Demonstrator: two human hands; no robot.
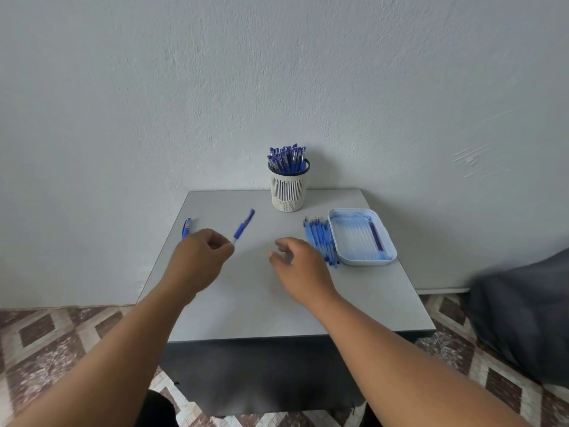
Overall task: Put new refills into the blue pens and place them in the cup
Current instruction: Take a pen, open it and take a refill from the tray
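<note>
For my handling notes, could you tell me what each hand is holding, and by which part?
The left hand pinches a blue pen by its tip end; the right hand holds nothing.

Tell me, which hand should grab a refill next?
Probably the right hand: it is open beside the refills, while the left hand pinches a pen.

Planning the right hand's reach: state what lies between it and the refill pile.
Head view: only bare table shows between the right hand and the refill pile.
</note>
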